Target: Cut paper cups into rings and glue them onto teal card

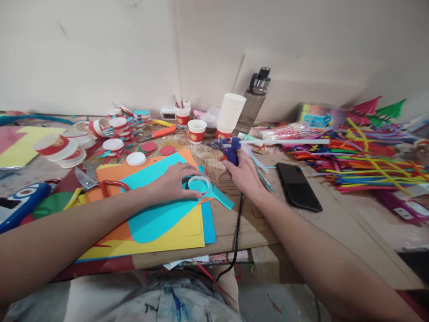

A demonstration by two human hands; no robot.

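Note:
My left hand (177,181) rests over light blue paper (161,214), its thumb and fingers curled around a white ring-shaped piece (208,183). A narrow light blue paper strip (223,199) sticks out beside that ring. In my right hand (246,172) is a blue hot glue gun (231,150), gripped by its handle. The gun's nozzle points left, above and to the right of the ring. A long white glue stick (284,141) extends from its back. The black cord (238,228) hangs over the table's front edge.
Orange-handled scissors (105,188) and a blue bottle (25,203) lie left. Behind stand paper cups (197,132), a cup stack (231,112) and a water bottle (254,105). A phone (298,185) and colourful pipe cleaners (362,156) lie right. Small cup assemblies (114,145) crowd the back left.

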